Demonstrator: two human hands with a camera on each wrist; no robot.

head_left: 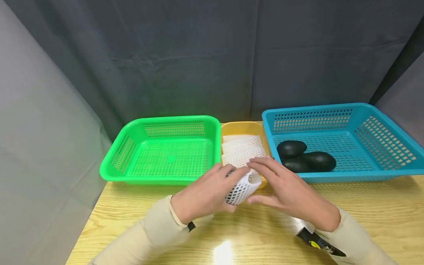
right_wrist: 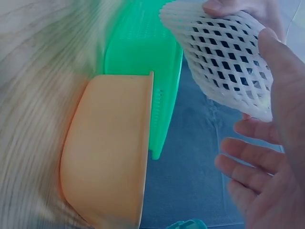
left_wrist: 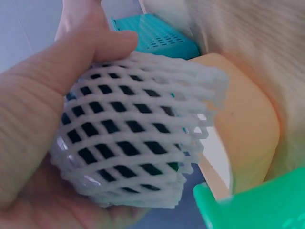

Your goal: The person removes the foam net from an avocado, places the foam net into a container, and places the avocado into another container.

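My left hand (head_left: 212,189) grips a white foam net sleeve (head_left: 243,189) with a dark oval fruit inside. The fruit shows only as black through the mesh in the left wrist view, where the thumb and fingers wrap round the foam net (left_wrist: 128,129). At the sleeve's open end is my right hand (head_left: 288,191), its fingers extended and spread from the thumb. The right wrist view shows its thumb beside the net (right_wrist: 226,57); whether it touches cannot be told. More foam nets (head_left: 243,147) lie in the yellow bin (head_left: 243,127) behind the hands.
A green basket (head_left: 160,119) stands on the left, with no fruit visible in it. The blue basket (head_left: 347,173) on the right holds several dark, glossy, avocado-like fruits (head_left: 319,161). Both stand on a wooden table (head_left: 265,235) before a dark cloth (head_left: 185,62).
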